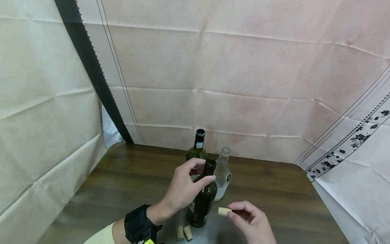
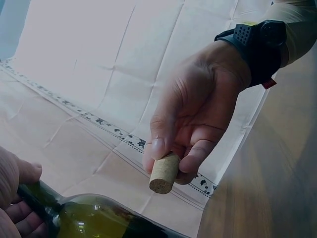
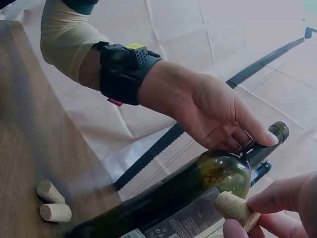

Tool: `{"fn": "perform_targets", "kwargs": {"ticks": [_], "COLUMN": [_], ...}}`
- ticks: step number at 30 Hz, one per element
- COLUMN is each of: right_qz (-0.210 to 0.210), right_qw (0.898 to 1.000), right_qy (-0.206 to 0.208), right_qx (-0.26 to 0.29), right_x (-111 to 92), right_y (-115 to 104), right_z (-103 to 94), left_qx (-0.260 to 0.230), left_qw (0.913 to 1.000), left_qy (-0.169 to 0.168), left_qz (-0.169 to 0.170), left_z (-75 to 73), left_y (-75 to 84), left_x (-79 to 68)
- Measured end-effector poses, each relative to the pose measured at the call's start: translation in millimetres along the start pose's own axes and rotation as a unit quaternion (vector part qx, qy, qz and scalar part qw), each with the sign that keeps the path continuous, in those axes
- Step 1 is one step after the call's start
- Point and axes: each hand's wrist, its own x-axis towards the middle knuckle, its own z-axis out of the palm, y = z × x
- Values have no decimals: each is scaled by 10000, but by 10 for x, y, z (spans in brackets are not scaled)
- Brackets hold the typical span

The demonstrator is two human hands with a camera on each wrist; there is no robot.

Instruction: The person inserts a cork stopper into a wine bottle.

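Note:
My left hand (image 1: 182, 186) grips the neck of a dark green wine bottle (image 1: 204, 203), which stands on the table with its mouth uncovered. In the right wrist view the thumb of that hand lies along the bottle neck just below the rim. To the right of the bottle and lower than its mouth, my right hand (image 1: 253, 222) pinches a cork (image 1: 224, 211) between thumb and fingers. One end of this light brown cork (image 2: 165, 174) points toward the camera in the left wrist view.
Two more corks, one (image 1: 180, 234) beside the other (image 1: 188, 233), lie by the bottle's base on the wooden table (image 1: 137, 179). Behind stand another green bottle (image 1: 195, 154) and a clear glass bottle (image 1: 224, 166). A pale cloth (image 1: 243, 74) hangs along the back.

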Motion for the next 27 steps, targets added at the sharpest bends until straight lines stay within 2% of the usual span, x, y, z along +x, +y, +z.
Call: {"fn": "perform_targets", "kwargs": {"ticks": [4, 9, 17, 21, 27], "right_qz": [-61, -96, -753, -1266, -2208], "right_qw": [9999, 9996, 9937, 9849, 9626], "right_qy": [24, -102, -417, -529, -663], "right_qx": [-89, -229, -720, -1053, -1423], "right_x": [24, 58, 132, 175, 232], "right_y": [-13, -70, -187, -310, -534], "right_z": [-20, -75, -180, -237, -283], "left_qx": [-166, -227, -89, 2, 65], "left_qw": [9998, 9993, 9996, 9996, 9995], "left_qy": [-111, -163, -262, -279, -303], "left_qz": [-62, -248, -46, -25, 6], "left_z": [-11, -27, -31, -38, -33], "left_y": [-24, 40, -67, -67, -97], "left_x": [0, -19, -19, -21, -21]}}
